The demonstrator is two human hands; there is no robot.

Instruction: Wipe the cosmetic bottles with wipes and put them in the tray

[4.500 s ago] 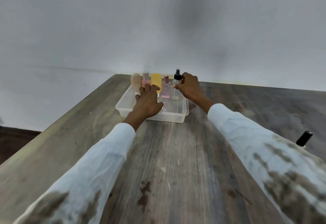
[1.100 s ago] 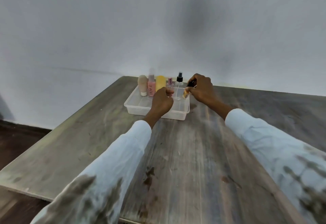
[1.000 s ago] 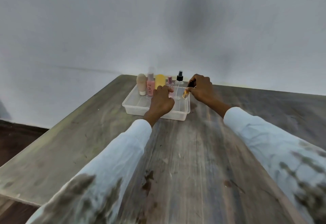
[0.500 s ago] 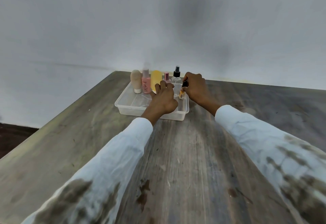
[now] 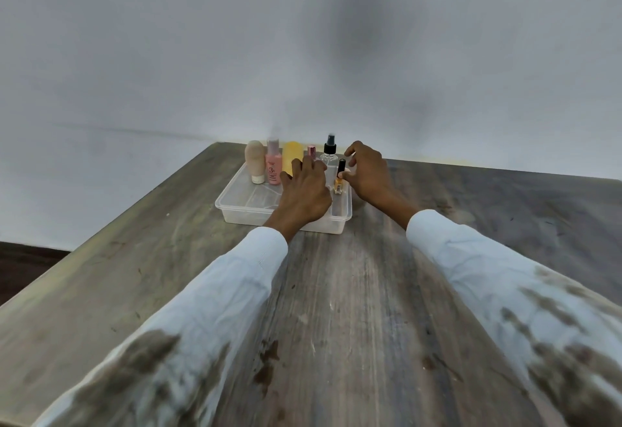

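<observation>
A weathered grey wooden surface [image 5: 336,292] met a plain pale wall [image 5: 202,56]; the left hand [image 5: 304,191] lay spread over the tray [image 5: 242,216], and the right hand [image 5: 368,174] hovered, fingers loosely apart.

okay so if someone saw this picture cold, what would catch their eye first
Probably the row of cosmetic bottles standing along the far wall of the clear tray at the table's far end. Next, the two hands above it: the left hand spread over the tray, the right hand touching a small orange bottle near its right wall.
</observation>
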